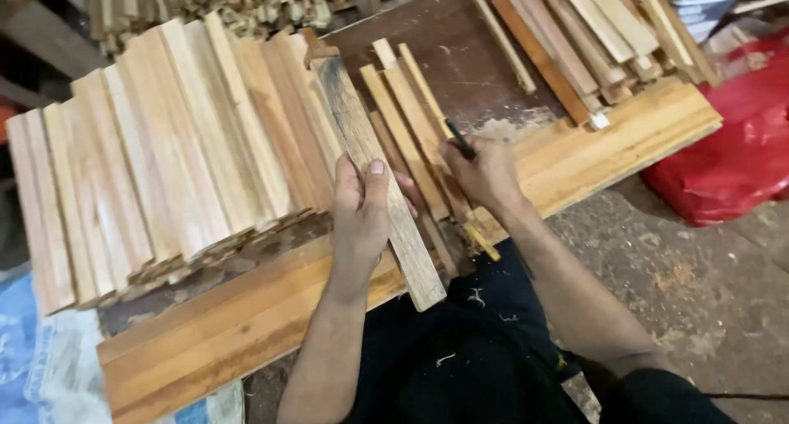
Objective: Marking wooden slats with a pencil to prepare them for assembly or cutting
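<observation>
While my left hand (359, 210) wraps around a long wooden slat (374, 173) just below the middle of the frame, thumb laid flat along its upper face and fingers curled under its edge, I hold that slat slanting from the upper centre down toward my lap, its near end jutting past the edge of the long plank (246, 321) that runs across the lower half of the picture. My right hand (486, 177), right of centre, is closed narrowly around a dark pencil (460, 140), whose tip points up and to the left; the hand rests on a small group of thin strips (408, 124) lying beside the slat I hold. The slat has a dark, weathered patch near its far end. To the left, filling much of the upper left of the frame, a big stack of pale cut slats (164, 153) lies fanned out. In the upper right, another pile of longer strips (575, 38) leans across a dark board (460, 58) dusted with sawdust. A red plastic bag (731, 145) sits at the right edge on the concrete floor (682, 268), and blue sheeting (29, 350) shows at the lower left. I judge this as the marking step: the piece is steadied and the pencil is ready but not on it. The next move calls for bringing the tip across onto the slat's face while my left hand keeps it from sliding.
</observation>
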